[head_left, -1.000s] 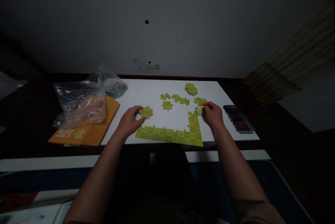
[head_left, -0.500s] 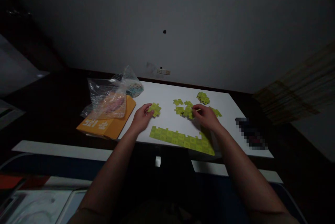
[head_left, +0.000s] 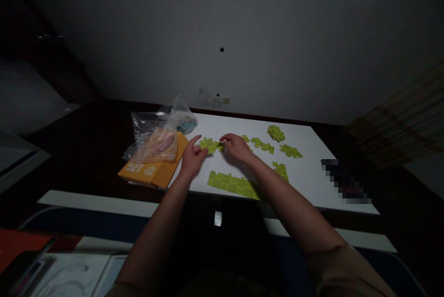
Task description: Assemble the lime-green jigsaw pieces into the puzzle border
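Nearest the person, the joined L-shaped strip of lime-green puzzle pieces (head_left: 236, 183) lies just below both hands. Left hand (head_left: 192, 157) pinches a small green puzzle cluster (head_left: 208, 145); right hand (head_left: 237, 147), fingers curled, presses 1 small green piece (head_left: 219, 146) against it. Step judged: mating tab to notch; next needs alignment, then pressing flat. Loose green pieces (head_left: 262, 145) lie beyond the right hand.

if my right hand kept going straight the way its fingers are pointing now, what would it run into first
The right hand points left across the white table, and its fingers already meet the green puzzle piece held by the left hand. So that piece comes first, then probably the left hand's fingers; depth is hard to judge.
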### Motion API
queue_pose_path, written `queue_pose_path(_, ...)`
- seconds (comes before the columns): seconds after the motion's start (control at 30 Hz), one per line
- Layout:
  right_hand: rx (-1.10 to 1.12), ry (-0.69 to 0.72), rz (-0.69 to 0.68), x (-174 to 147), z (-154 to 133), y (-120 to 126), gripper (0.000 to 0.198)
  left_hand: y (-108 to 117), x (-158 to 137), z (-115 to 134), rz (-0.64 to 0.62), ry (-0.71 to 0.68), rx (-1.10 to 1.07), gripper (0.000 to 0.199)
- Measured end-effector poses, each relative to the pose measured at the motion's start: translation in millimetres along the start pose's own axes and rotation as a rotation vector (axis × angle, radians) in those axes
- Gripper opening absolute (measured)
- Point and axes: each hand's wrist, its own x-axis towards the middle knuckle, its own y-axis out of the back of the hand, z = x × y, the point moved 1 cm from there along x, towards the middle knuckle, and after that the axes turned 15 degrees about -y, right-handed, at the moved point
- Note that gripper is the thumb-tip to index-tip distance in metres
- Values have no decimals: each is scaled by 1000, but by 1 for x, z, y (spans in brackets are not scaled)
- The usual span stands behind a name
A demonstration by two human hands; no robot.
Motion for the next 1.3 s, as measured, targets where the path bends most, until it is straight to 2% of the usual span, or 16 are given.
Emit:
queue_pose_path(0.13, 319, -22, -162, -18, -4, -13, 17, -3, 1, 5, -4, -12, 68, 64)
queue_pose_path(0.23, 501, -78, -135, -31, -1, -16, 22, -15, -5, 13, -19, 12, 138, 56)
queue_pose_path(0.33, 663, -124, -90, -44, 10, -5, 21, -37, -18, 26, -116, 4, 154, 51)
queue_pose_path(0.43, 766, -191, -28, -57, 33, 19, 25, -63, -38, 40, -233, -62, 281, 49)
queue_pose_path(0.53, 755, -258, 70, -67, 70, 52, 33, -94, -65, 52, -255, -229, 508, 53)
queue_pose_path(0.6, 681, -273, 161, -73, 101, 78, 41, -121, -86, 57, -393, -354, 612, 48)
queue_pose_path(0.73, 506, -292, 316, -84, 162, 129, 48, -181, -127, 60, -810, -515, 670, 50)
queue_pose_path(0.8, 422, -327, 351, -87, 187, 147, 42, -204, -140, 57, -910, -562, 715, 56)
queue_pose_path(0.87, 368, -349, 344, -89, 204, 159, 37, -219, -146, 52, -960, -579, 754, 61)
queue_pose_path(0.97, 350, -334, 298, -85, 216, 163, 33, -226, -147, 46, -1005, -574, 778, 64)
queue_pose_path(1.13, 383, -298, 272, -70, 215, 152, 30, -221, -145, 44, -1047, -569, 779, 63)
queue_pose_path(1.3, 210, -196, 272, -66, 210, 145, 21, -219, -147, 44, -1056, -559, 780, 64)
